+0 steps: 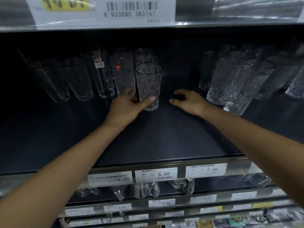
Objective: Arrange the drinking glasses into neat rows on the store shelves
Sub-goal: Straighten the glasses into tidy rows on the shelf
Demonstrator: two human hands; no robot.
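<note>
The left hand (127,105) grips a dimpled glass (148,83) near its base, at the front of a short row (145,59) toward the shelf's (164,137) back edge. The right hand (188,101) is just beside it, fingers loosely curled round nothing.

This was a shop. Dark tiered shelves (164,137) carried rows of drinking glasses (148,83), and the clear strip along each shelf edge held printed price tags (156,174) reading 10.00, 5.50 and 7.50. A barcode label (131,5) hung at the upper left of the frame. Glass mugs (144,189) stood on the shelf below.
</note>
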